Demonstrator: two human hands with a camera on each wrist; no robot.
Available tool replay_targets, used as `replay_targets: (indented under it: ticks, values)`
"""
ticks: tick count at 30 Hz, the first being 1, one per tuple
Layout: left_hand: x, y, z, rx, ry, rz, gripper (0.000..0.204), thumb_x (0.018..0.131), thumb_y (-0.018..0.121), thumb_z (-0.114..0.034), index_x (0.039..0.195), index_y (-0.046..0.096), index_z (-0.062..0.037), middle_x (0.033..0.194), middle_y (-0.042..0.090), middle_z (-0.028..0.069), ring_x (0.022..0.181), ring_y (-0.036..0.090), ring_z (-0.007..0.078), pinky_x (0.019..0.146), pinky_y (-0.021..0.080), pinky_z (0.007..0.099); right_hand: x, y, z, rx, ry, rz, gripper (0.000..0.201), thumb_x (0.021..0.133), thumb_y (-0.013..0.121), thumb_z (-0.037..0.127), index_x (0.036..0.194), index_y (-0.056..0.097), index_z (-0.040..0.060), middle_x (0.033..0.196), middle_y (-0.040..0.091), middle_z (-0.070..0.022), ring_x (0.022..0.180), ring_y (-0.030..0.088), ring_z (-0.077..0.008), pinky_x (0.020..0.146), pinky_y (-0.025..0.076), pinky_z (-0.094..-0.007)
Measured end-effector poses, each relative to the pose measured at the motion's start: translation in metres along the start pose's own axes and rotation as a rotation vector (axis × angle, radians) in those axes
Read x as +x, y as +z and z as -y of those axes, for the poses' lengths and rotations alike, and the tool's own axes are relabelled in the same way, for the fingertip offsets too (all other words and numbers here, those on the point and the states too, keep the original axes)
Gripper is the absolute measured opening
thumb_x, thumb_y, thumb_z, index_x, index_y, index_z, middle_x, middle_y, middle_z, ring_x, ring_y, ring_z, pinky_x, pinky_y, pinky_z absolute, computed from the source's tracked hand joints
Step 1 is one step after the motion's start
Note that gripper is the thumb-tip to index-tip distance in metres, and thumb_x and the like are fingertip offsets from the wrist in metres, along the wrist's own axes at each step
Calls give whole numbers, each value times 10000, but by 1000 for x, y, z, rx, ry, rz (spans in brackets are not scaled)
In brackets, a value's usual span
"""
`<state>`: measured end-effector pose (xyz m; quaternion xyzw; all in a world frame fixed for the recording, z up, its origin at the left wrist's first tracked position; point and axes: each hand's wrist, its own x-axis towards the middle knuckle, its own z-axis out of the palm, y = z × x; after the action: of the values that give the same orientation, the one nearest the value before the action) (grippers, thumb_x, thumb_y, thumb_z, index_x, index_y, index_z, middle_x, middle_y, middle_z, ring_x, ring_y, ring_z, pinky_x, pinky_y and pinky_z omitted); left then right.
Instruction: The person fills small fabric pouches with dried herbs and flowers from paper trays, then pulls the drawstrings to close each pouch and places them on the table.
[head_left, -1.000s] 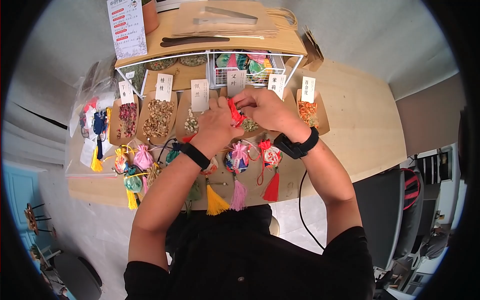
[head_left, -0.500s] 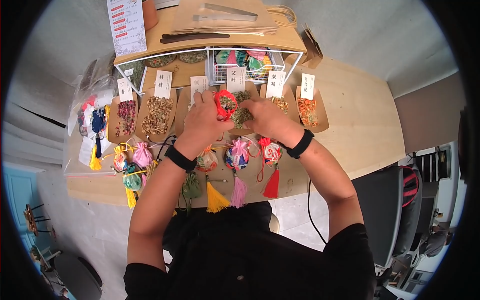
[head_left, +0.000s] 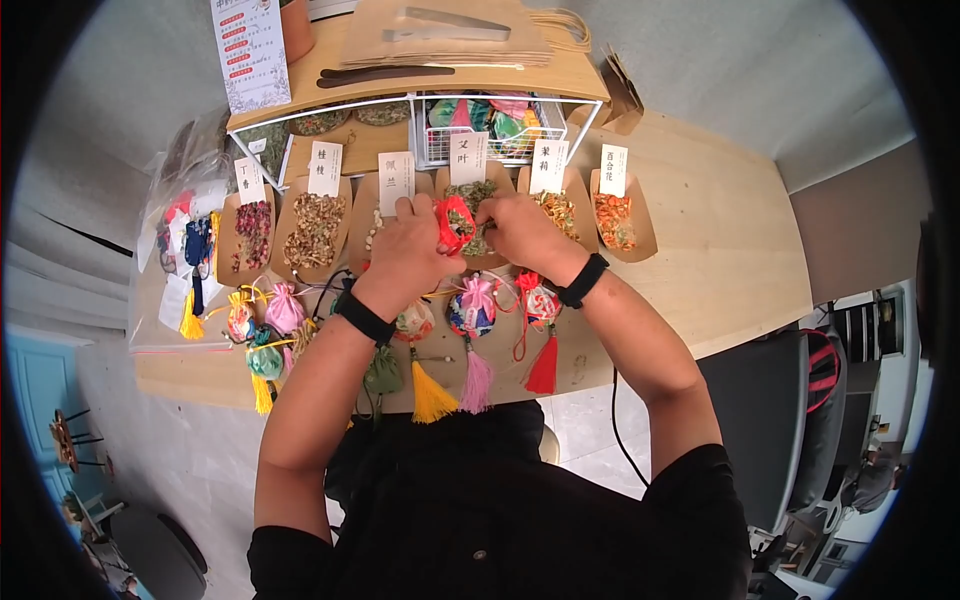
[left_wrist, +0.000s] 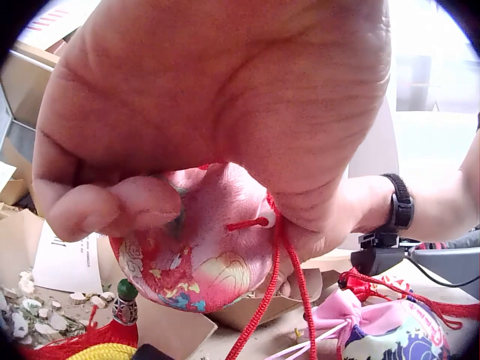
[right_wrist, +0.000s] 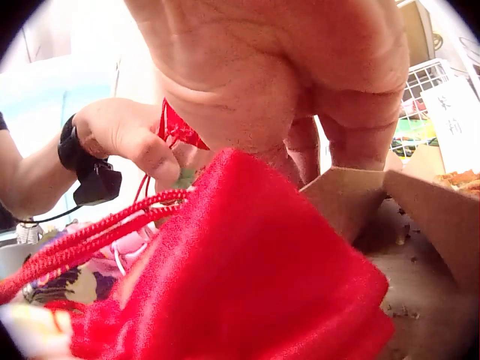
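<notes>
My left hand (head_left: 403,253) grips a red drawstring pouch (head_left: 455,230) with its mouth spread wide and bits of green herb inside. In the left wrist view the pouch's patterned satin side (left_wrist: 214,262) bulges below the curled fingers, and red cords (left_wrist: 270,300) hang from it. My right hand (head_left: 535,238) is just right of the pouch, over the tray of dried green leaves (head_left: 478,190). Its fingers reach down behind a cardboard wall (right_wrist: 337,195) in the right wrist view; I cannot tell whether they pinch any leaves.
More labelled trays stand in a row, with rosebuds (head_left: 252,230), pale chips (head_left: 318,230) and orange petals (head_left: 617,222). Finished-looking sachets lie in front, one with a yellow tassel (head_left: 432,398), others pink (head_left: 476,385) and red (head_left: 545,370). Behind is a raised shelf (head_left: 330,90).
Both hands worked together at the pouch one second ago. The pouch's mouth then came open in the left hand, and the right hand moved over the leaf tray, now slightly closer to the pouch.
</notes>
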<state>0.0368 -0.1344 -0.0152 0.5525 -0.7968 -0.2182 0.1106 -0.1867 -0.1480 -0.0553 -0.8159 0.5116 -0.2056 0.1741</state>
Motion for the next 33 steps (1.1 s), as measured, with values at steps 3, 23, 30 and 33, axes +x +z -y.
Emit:
replay_targets:
  ticks: [3,23,30,33]
  values:
    - [4,3,0,17,-14,29,763,702,877,-340,1254,476,3,1199,562,249,1075,659,443,891,568,495,-1,-16,11,95,80,-38,246,785,797,26,1029,766,17,939,719,-206,879,710,-363,824,570,-422]
    - [13,21,-20,-109,22,-70,734,743,850,-409,1195,436,-4,1200,568,239,1014,689,426,845,575,499,7,-62,53,418,177,-3,213,936,705,22,1137,773,8,922,754,-100,827,687,-163,774,557,-317]
    - [14,29,-24,-271,19,-175,765,688,897,-367,1175,438,4,1181,550,247,1130,613,417,887,557,487,-1,-79,83,317,182,-58,211,1005,645,35,1176,764,8,936,768,-79,772,674,-118,727,554,-287]
    - [12,31,-24,-392,30,-233,747,689,902,-350,1156,437,2,1162,555,251,1112,613,424,888,544,499,-4,-80,96,314,145,-164,197,995,648,35,1151,764,5,955,776,-116,795,708,-158,739,566,-299]
